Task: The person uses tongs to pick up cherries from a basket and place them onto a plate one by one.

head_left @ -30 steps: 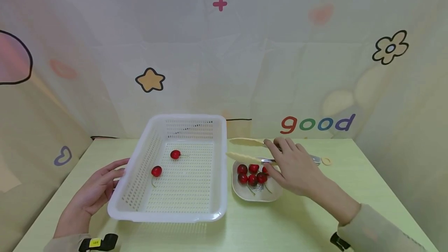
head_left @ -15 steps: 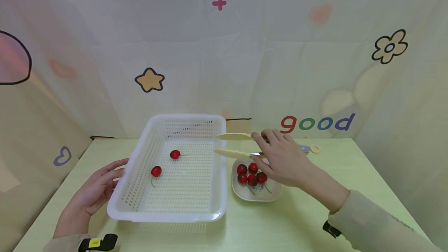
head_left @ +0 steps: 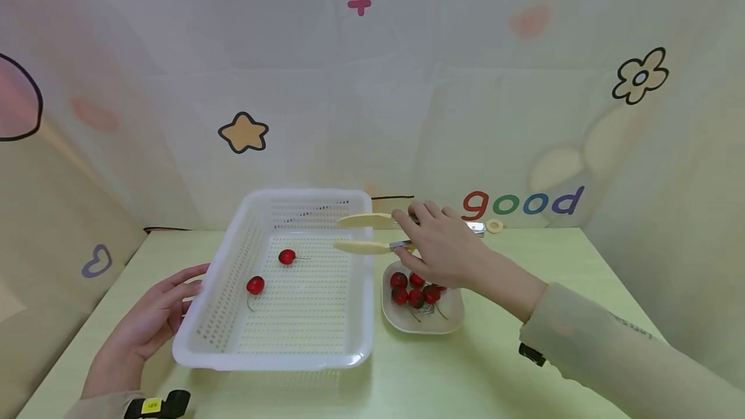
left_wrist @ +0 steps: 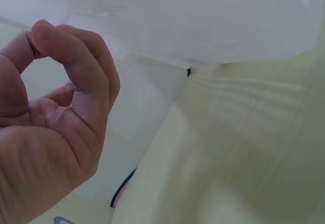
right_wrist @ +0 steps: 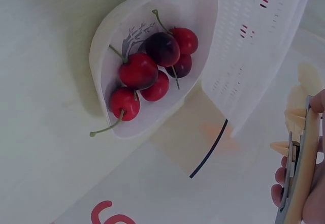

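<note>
My right hand grips food tongs with cream tips, metal arms and a ring at the end. The tips stand apart over the basket's right rim, with nothing between them. Below that hand, a small white dish holds several red and dark cherries with green stems. Two red cherries, one farther back and one nearer, lie in the white perforated basket. My left hand rests its loosely bent fingers at the basket's left outer side.
Everything stands on a pale green table. Behind it hangs a light printed curtain that reaches the table's back edge and both sides. Each wrist carries a black strap.
My right hand has moved left and back with the tongs, from above the dish to over the basket's right rim. The left hand, basket and cherries stay put.
</note>
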Demonstrator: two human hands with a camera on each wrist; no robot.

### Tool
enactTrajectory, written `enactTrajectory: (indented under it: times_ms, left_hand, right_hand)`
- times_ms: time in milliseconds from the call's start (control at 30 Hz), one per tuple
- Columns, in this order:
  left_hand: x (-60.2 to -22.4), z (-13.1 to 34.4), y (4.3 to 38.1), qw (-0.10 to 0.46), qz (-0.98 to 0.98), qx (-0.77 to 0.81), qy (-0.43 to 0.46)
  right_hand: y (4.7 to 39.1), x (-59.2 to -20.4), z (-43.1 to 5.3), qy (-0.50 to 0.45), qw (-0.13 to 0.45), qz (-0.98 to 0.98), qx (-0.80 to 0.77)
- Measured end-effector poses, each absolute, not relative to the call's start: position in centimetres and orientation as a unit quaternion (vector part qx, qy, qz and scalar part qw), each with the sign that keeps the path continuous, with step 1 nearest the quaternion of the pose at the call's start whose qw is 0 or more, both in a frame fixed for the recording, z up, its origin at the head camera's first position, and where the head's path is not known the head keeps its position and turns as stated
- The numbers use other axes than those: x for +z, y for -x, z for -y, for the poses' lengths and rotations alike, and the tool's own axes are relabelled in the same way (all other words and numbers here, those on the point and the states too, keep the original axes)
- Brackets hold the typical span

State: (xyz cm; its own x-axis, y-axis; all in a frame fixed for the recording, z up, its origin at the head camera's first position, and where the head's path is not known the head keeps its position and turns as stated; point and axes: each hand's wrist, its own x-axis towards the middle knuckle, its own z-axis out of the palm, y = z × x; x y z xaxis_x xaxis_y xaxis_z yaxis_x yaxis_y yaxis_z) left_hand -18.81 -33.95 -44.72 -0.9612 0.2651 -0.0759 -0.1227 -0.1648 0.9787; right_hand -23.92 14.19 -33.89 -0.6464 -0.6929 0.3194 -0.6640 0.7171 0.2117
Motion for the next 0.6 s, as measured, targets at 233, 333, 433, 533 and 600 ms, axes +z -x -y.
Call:
enactTrajectory:
  times_ms: [233, 333, 433, 533, 600]
  left_hand:
    - [-44.7, 34.2, 18.8, 0.131, -0.628, 0.765, -0.065]
    - [-44.8, 34.2, 18.8, 0.132, -0.628, 0.765, -0.062]
    - [-44.8, 34.1, 18.9, 0.134, -0.625, 0.766, -0.065]
    - [-44.7, 34.1, 18.9, 0.135, -0.625, 0.766, -0.067]
    - [-44.6, 34.0, 18.9, 0.138, -0.625, 0.765, -0.068]
  right_hand:
    - [25.8, -34.0, -12.0, -0.395, 0.186, 0.896, -0.077]
    - [26.2, -34.0, -10.9, -0.394, 0.174, 0.897, -0.099]
    - [26.6, -33.9, -9.6, -0.393, 0.166, 0.896, -0.121]
    - [26.8, -33.7, -8.3, -0.387, 0.152, 0.899, -0.139]
    - [27.0, -33.5, -7.5, -0.382, 0.14, 0.902, -0.146]
